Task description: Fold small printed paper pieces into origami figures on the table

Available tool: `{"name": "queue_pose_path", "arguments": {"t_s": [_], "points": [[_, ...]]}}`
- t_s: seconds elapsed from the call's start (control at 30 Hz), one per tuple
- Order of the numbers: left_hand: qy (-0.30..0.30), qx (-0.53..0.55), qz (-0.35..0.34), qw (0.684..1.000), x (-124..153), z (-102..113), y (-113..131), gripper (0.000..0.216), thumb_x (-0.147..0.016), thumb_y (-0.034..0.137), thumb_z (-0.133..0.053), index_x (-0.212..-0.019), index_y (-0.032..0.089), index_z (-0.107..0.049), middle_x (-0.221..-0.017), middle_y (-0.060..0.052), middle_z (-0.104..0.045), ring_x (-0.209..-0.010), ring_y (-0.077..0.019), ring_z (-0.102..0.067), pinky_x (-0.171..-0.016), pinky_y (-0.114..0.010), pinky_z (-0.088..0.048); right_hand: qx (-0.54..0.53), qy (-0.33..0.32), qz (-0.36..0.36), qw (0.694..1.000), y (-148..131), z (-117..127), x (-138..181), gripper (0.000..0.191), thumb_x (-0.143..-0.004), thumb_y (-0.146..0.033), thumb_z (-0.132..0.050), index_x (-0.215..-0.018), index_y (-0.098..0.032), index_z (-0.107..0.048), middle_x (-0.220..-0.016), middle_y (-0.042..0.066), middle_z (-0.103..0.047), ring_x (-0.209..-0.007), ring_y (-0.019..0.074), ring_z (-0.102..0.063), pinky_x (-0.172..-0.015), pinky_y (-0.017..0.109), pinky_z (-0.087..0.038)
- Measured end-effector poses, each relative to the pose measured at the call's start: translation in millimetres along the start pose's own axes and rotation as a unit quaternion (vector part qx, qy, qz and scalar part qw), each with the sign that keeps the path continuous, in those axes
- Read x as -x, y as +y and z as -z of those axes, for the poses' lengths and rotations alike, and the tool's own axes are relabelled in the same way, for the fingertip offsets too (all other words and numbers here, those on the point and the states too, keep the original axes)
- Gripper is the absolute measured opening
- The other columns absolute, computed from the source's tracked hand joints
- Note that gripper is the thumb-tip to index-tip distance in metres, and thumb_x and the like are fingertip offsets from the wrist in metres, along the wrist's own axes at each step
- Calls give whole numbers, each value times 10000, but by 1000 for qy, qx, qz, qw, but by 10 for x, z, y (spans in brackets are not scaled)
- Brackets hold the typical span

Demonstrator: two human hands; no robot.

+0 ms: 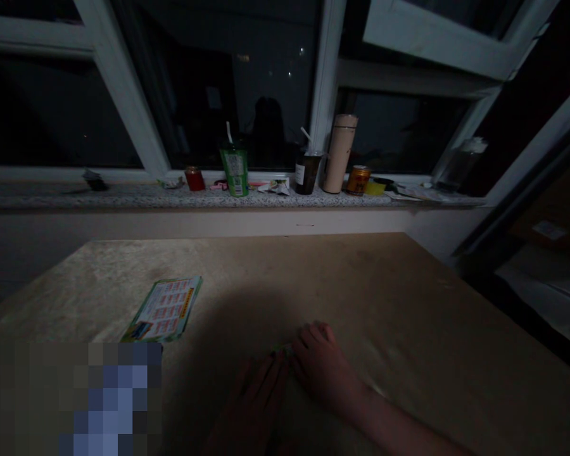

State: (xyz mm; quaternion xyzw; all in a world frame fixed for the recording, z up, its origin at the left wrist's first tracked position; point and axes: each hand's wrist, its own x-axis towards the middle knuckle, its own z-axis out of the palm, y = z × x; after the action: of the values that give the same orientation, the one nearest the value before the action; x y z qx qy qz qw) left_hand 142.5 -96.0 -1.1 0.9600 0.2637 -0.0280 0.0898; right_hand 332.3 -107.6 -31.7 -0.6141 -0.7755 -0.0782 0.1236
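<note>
My left hand (pixel 261 389) lies in deep shadow on the brown table (pixel 356 272), its fingers stretched forward and slightly apart. Close against it on the right, my right hand (pixel 322 366) rests on the tabletop with bent, closed fingers. A small, flat greenish thing (pixel 282 348) shows at the fingertips of both hands. Darkness and the fingers hide most of it, so its kind cannot be made out. Further left lies a green-edged printed booklet or packet (pixel 166 308), apart from both hands.
Along the speckled windowsill (pixel 266 201) stand a red jar (pixel 194 178), a green cup with a straw (pixel 235 170), a dark drink cup (pixel 308 172), a pinkish flask (pixel 341 153), an orange can (pixel 358 180) and a clear bottle (pixel 460 166). A blurred-out patch covers the lower left.
</note>
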Motion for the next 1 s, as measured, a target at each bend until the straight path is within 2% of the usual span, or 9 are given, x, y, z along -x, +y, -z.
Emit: {"name": "queue_pose_path", "arguments": {"t_s": [0.13, 0.23, 0.37, 0.47, 0.57, 0.77, 0.9, 1.0], "points": [[33, 5, -22, 999, 11, -9, -23, 763, -847, 439, -558, -1471, 148, -230, -1496, -118, -250, -1357, -318, -273, -1112, -504, -195, 1, -2, 5, 1000, -14, -3, 1, 113, -894, -263, -536, -859, -179, -603, -856, 68, -599, -883, 244, -535, -862, 422, -357], [61, 14, -44, 997, 30, -19, -30, 856, -843, 456, -583, -1488, 128, -127, -1496, -136, -256, -1353, -317, -282, -1120, -453, -209, -7, -4, -4, 1000, -21, -18, 2, 121, -894, -266, -536, -867, -171, -606, -857, 71, -601, -870, 240, -534, -856, 422, -357], [67, 42, -48, 996, 51, -17, -31, 960, -832, 515, -596, -1490, 141, -7, -1507, -130, -240, -1352, -324, -281, -1109, -444, -251, -87, -3, -25, 996, 54, 11, 6, 87, -882, -244, -559, -865, -165, -593, -869, 65, -611, -868, 228, -535, -832, 400, -362], [57, 53, -49, 996, 49, -9, -41, 918, -828, 491, -615, -1496, 184, -64, -1521, -107, -207, -1362, -322, -256, -1105, -457, -259, -217, -13, -32, 976, 191, 127, 30, 28, -846, -164, -603, -854, -172, -577, -852, 27, -612, -849, 187, -542, -799, 339, -375], [45, 57, -45, 996, 32, -3, -53, 873, -809, 465, -644, -1489, 208, -162, -1519, -100, -217, -1362, -326, -255, -1102, -470, -259, -289, -12, 1, 957, 329, 289, 107, 221, -837, -130, -626, -1036, -223, -597, -959, 15, -610, -951, 173, -536, -851, 319, -367], [30, 55, -33, 997, 9, -14, -45, 839, -795, 472, -655, -1471, 192, -244, -1511, -113, -230, -1365, -328, -245, -1103, -481, -248, -218, 1, 85, 972, 383, 403, 363, 242, -922, -200, -515, -1130, -261, -625, -1000, 45, -607, -1011, 202, -515, -904, 392, -357], [17, 57, -25, 998, -1, -56, -52, 856, -767, 461, -685, -1465, 209, -259, -1520, -98, -209, -1375, -325, -216, -1103, -491, -239, -185, 20, 92, 978, 332, 378, 438, 241, -937, -198, -473, -1099, -241, -646, -972, 56, -609, -1005, 211, -520, -896, 406, -395], [11, 54, -24, 998, -5, -90, -65, 861, -764, 446, -688, -1467, 212, -250, -1523, -100, -190, -1379, -325, -202, -1098, -500, -244, -164, 21, 91, 982, 314, 380, 439, 229, -926, -230, -493, -1093, -234, -649, -1016, 69, -599, -1060, 228, -508, -950, 437, -386]]}}
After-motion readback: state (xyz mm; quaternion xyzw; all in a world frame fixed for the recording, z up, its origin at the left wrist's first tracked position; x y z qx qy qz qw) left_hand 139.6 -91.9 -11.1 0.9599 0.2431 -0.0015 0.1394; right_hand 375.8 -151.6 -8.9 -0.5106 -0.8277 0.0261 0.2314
